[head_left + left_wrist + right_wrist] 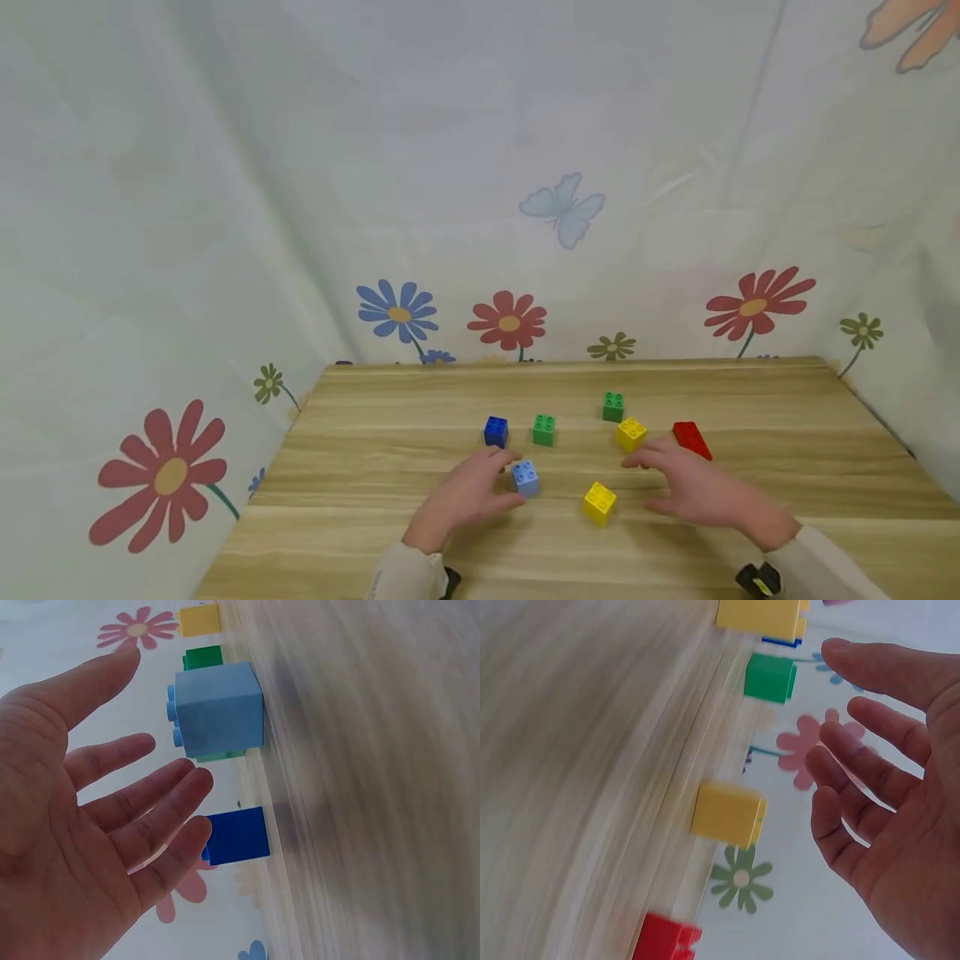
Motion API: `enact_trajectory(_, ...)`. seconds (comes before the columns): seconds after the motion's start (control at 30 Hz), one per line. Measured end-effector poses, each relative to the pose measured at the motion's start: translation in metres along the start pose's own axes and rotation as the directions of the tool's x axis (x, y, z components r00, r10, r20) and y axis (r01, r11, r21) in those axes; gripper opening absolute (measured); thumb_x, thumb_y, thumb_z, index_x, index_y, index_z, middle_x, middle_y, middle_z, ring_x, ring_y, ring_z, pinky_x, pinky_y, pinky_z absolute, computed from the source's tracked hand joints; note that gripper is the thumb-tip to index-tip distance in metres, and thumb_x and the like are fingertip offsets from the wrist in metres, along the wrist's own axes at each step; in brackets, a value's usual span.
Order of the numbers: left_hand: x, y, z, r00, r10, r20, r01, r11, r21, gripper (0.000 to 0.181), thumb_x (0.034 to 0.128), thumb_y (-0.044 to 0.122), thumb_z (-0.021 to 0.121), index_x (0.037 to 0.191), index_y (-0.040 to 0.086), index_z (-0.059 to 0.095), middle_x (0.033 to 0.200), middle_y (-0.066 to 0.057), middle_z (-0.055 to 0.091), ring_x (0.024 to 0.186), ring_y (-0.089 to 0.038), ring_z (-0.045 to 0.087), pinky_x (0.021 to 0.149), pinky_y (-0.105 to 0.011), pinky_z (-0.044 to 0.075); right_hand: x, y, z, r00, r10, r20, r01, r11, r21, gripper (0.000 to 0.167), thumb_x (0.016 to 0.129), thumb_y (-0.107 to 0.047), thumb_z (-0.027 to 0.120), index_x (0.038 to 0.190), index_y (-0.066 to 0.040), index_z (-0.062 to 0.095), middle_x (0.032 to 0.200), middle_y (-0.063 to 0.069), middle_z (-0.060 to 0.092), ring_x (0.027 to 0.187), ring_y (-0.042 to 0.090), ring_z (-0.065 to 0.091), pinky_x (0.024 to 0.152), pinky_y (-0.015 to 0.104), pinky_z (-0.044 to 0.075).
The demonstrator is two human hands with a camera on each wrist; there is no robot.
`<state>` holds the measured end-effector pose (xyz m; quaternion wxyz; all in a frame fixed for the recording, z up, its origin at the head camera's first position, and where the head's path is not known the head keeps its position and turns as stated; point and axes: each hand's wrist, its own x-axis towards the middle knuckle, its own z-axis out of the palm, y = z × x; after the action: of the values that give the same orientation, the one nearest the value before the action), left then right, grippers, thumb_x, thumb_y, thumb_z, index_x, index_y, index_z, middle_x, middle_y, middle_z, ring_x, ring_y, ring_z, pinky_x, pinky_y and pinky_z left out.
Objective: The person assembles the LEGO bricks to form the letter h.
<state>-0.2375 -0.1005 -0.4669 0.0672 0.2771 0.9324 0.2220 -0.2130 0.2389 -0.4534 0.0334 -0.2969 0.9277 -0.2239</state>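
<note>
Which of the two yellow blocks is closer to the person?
The front yellow block, between the left hand and the right hand; the rear yellow block stands farther back.

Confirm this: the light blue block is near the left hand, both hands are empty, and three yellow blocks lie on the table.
The count is wrong: the head view shows two yellow blocks, not three. The rest stands: the left hand, near the light blue block, and the right hand are empty.

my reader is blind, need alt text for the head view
A person's left hand and right hand, holding nothing, hover over a wood-grain table, the left beside a light blue block. Two yellow blocks, two green blocks, a dark blue block and a red block lie nearby; a flower-print backdrop hangs behind.
</note>
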Motion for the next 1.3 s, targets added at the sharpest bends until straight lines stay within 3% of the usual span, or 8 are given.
enact_trajectory(0.33,0.009,0.000,0.010,1.000,-0.010,0.001,0.010,1.000,-0.002,0.051,0.0849,0.040,0.070,0.126,0.012,0.057,0.117,0.002,0.057,0.104,-0.013,0.055,0.088,-0.032,0.046,0.017,-0.010,0.016,0.993,-0.084,0.088,0.081,0.996,0.029,0.045,0.079,-0.024,0.078,0.120,-0.020,0.061,0.117,-0.010,0.054,0.105,0.016,0.052,0.088,0.041,0.047)
enact_trajectory(0.6,0.015,-0.001,0.012,1.000,-0.015,0.020,0.016,1.000,-0.011,0.042,0.0875,0.035,0.068,0.121,0.012,0.059,0.116,0.002,0.057,0.102,-0.011,0.055,0.088,-0.031,0.046,0.026,-0.013,0.030,0.983,-0.131,0.128,0.126,0.991,0.045,0.044,0.081,-0.027,0.075,0.123,-0.023,0.060,0.116,-0.011,0.052,0.102,0.010,0.052,0.089,0.038,0.048)
enact_trajectory(0.8,0.019,-0.005,0.014,1.000,0.017,0.010,-0.017,1.000,0.006,0.033,0.0879,0.029,0.068,0.115,0.012,0.062,0.107,0.006,0.060,0.094,-0.005,0.054,0.083,-0.027,0.046,0.031,-0.018,0.034,0.978,-0.162,0.131,0.159,0.987,0.029,0.041,0.081,-0.021,0.076,0.120,-0.021,0.062,0.117,-0.010,0.053,0.105,0.011,0.052,0.090,0.038,0.047)
enact_trajectory(1.3,0.023,-0.011,0.017,0.999,-0.012,0.030,0.016,0.988,-0.154,0.027,0.0853,0.022,0.072,0.109,0.014,0.065,0.096,0.010,0.061,0.084,-0.002,0.056,0.075,-0.022,0.048,0.043,-0.013,0.042,0.972,-0.136,0.191,0.121,0.989,0.085,0.039,0.079,-0.011,0.074,0.116,-0.016,0.064,0.113,-0.010,0.057,0.099,0.007,0.053,0.089,0.037,0.047)
